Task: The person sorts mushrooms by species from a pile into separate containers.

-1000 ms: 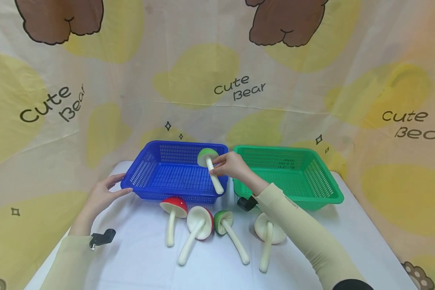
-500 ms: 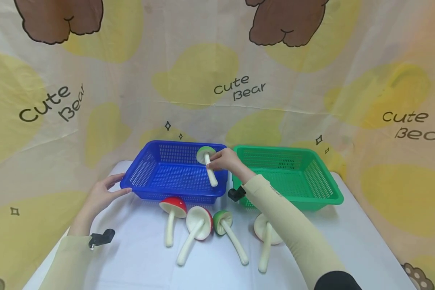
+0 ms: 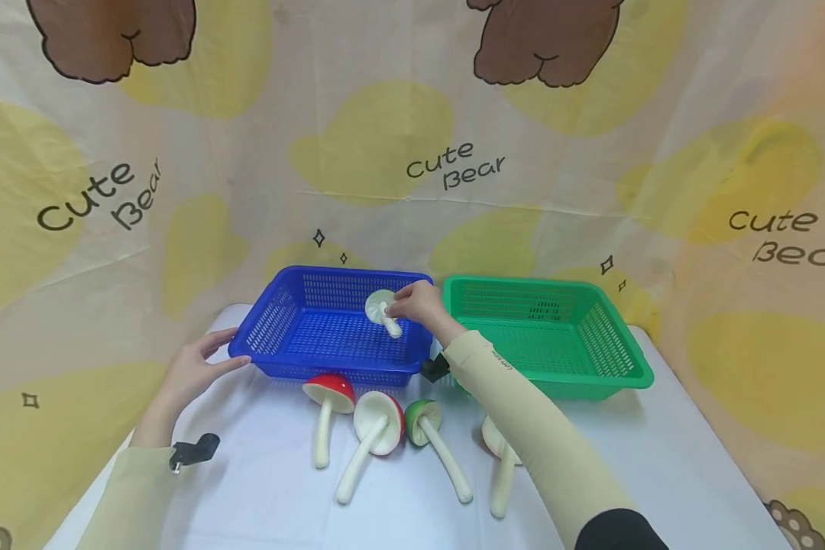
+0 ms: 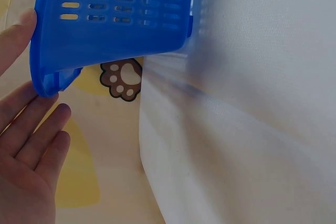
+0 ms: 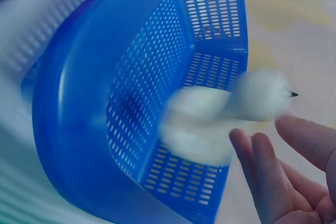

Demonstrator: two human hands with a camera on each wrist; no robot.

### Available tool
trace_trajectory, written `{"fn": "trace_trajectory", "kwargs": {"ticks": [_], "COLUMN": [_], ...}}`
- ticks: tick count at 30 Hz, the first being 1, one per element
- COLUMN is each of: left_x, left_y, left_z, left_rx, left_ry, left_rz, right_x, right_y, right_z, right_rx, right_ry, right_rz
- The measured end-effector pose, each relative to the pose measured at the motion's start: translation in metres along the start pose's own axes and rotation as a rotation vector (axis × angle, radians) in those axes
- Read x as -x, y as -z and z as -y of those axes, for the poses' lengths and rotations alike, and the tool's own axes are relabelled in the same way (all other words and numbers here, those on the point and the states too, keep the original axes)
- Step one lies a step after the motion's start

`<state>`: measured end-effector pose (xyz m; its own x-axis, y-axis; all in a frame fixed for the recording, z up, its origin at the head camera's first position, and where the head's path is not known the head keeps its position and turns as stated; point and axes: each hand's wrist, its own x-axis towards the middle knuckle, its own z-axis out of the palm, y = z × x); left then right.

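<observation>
Over the right end of the blue basket (image 3: pixel 330 367), a toy mushroom (image 3: pixel 378 305) with a pale underside and white stem is tilted toward me, the top of its cap hidden in the head view. It blurs in the right wrist view. My right hand (image 3: pixel 421 300) is at its stem, fingers loosely extended; in the right wrist view the fingertips (image 5: pixel 239 137) stand a little off the mushroom. With mostly straight fingers, my left hand (image 3: pixel 192 374) touches the basket's left front corner, thumb and index finger either side of it.
A green basket (image 3: pixel 619 374) stands to the right of the blue one. In front lie a red-capped mushroom (image 3: pixel 326 401), a second red one (image 3: pixel 378 424), a green-capped one (image 3: pixel 440 443) and another (image 3: pixel 502 489) partly behind my right sleeve (image 3: pixel 522 412). A printed cloth (image 3: pixel 357 137) hangs behind.
My right hand has moved left and farther over the blue basket with the mushroom, whose green cap top has turned out of sight. My left hand has not moved.
</observation>
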<state>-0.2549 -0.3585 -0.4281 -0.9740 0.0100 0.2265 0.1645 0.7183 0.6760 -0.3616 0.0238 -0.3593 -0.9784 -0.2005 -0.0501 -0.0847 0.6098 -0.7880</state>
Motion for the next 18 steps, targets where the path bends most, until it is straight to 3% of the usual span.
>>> {"fn": "trace_trajectory", "kwargs": {"ticks": [2, 5, 12, 18], "left_x": [-0.001, -0.002, -0.003, -0.003], "left_y": [-0.001, -0.003, -0.002, -0.002], "left_z": [0.0, 0.002, 0.004, 0.002], "left_rx": [0.001, 0.0, 0.01, 0.005], "left_ry": [0.01, 0.019, 0.021, -0.001], "left_rz": [0.007, 0.016, 0.011, 0.003], "right_x": [0.001, 0.005, 0.022, 0.044], "right_y": [-0.001, 0.0, 0.009, 0.018], "right_z": [-0.002, -0.005, -0.013, -0.02], "right_rx": [0.037, 0.002, -0.152, -0.217], "right_ry": [0.006, 0.01, 0.021, 0.024], "right_rz": [-0.026, -0.018, 0.022, 0.077]}}
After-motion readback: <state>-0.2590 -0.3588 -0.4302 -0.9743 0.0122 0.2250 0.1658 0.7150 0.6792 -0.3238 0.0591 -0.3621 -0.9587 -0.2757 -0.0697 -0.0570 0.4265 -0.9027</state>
